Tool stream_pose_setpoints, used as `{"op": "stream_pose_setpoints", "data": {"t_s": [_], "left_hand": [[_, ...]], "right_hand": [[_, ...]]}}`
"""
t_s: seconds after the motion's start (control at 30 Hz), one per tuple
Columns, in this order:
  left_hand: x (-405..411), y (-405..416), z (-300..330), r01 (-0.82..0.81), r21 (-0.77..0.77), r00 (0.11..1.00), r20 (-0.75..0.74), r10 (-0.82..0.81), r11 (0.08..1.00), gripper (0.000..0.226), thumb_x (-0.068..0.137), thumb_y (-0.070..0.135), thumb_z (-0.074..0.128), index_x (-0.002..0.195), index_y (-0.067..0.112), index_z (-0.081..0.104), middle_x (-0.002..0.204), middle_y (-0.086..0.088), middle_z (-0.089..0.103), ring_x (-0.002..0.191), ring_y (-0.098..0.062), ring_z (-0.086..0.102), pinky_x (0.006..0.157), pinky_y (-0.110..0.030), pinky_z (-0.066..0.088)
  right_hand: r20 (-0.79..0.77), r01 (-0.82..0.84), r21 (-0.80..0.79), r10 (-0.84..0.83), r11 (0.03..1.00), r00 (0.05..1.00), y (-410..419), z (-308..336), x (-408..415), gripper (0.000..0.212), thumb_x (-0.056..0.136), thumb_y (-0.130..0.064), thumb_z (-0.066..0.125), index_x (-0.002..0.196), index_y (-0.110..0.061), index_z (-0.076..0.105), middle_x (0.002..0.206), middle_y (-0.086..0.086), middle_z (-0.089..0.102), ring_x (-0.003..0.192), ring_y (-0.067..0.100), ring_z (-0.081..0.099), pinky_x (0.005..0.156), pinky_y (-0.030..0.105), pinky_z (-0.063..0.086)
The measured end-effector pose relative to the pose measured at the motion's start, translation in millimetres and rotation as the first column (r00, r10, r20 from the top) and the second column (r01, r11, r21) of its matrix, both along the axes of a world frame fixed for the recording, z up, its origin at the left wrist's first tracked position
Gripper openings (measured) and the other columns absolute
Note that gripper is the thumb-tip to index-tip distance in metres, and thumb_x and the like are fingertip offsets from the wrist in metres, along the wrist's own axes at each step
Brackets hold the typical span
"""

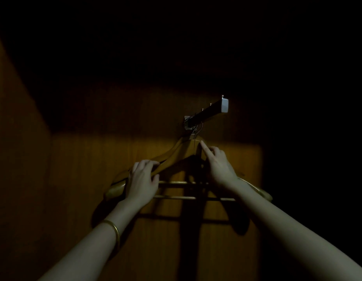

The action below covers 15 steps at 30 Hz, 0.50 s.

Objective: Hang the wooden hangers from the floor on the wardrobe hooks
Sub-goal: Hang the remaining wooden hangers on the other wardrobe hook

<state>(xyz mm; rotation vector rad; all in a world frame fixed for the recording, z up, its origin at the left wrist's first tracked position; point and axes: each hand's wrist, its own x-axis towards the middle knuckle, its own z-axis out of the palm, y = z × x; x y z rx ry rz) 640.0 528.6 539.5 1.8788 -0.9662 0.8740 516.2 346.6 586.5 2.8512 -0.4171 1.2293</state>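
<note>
Head view: the left hand (142, 177) grips two honey-coloured wooden hangers (176, 153) hanging on the dark wardrobe rail (208, 114); the right hand (219, 165) points loosely at their necks. In this gloom, a tug could unseat the wire hooks (198, 128).

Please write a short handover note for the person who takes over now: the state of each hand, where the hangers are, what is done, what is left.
Left hand: grips the left shoulder of the wooden hangers.
Right hand: forefinger straight, touching the hangers near the neck, below the wire hooks.
Hangers: two seem to hang together from the dark hook rail, close to its wall mount; their crossbars show below the hands.
Done: these appear hooked on.
Left: let go, check they hang steady. The floor is out of view, so remaining hangers cannot be counted.
</note>
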Motion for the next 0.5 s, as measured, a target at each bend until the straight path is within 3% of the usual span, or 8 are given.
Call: {"op": "stream_pose_setpoints", "data": {"t_s": [0.13,0.23,0.33,0.5], "left_hand": [[-17.4,3.2,-7.9,-0.016,-0.024,0.998,0.055,0.018,1.000,0.030,0.086,0.017,0.055,0.116,0.018,0.053,0.121,-0.001,0.049,0.119,-0.019,0.038,0.097,-0.037,0.037],[-37.0,6.0,-27.6,0.082,-0.018,0.995,0.062,-0.080,0.997,0.029,0.086,0.016,0.055,0.115,0.018,0.054,0.118,0.000,0.051,0.117,-0.016,0.040,0.095,-0.027,0.031],[-52.7,11.1,-64.2,0.170,0.075,0.985,0.011,-0.171,0.983,0.029,0.087,0.018,0.055,0.117,0.018,0.053,0.117,0.003,0.051,0.116,-0.013,0.040,0.094,-0.019,0.024],[-76.5,18.2,-132.1,0.229,0.209,0.963,-0.188,-0.191,0.951,0.032,0.089,0.026,0.054,0.120,0.020,0.050,0.120,0.004,0.051,0.118,-0.012,0.040,0.100,-0.031,0.033]], "right_hand": [[0.075,0.038,-0.022,-0.036,0.999,0.997,14.8,-9.3,-14.3,0.071,0.086,-0.024,0.060,0.146,-0.021,0.020,0.154,0.006,0.019,0.142,0.027,0.012,0.114,0.044,0.023],[0.114,-0.011,-0.044,0.016,0.999,0.993,26.1,-31.9,-29.2,0.047,0.090,-0.029,0.053,0.134,-0.017,0.043,0.142,0.004,0.041,0.134,0.022,0.030,0.110,0.037,0.032],[0.037,-0.081,-0.010,0.081,0.997,0.996,36.3,-69.0,-42.6,0.037,0.091,-0.033,0.051,0.124,-0.017,0.052,0.128,0.002,0.054,0.121,0.019,0.043,0.100,0.033,0.041],[-0.141,-0.135,0.126,0.153,0.983,0.978,46.5,-140.4,-59.0,0.036,0.092,-0.038,0.050,0.121,-0.017,0.054,0.121,0.001,0.058,0.116,0.018,0.047,0.095,0.032,0.043]]}}
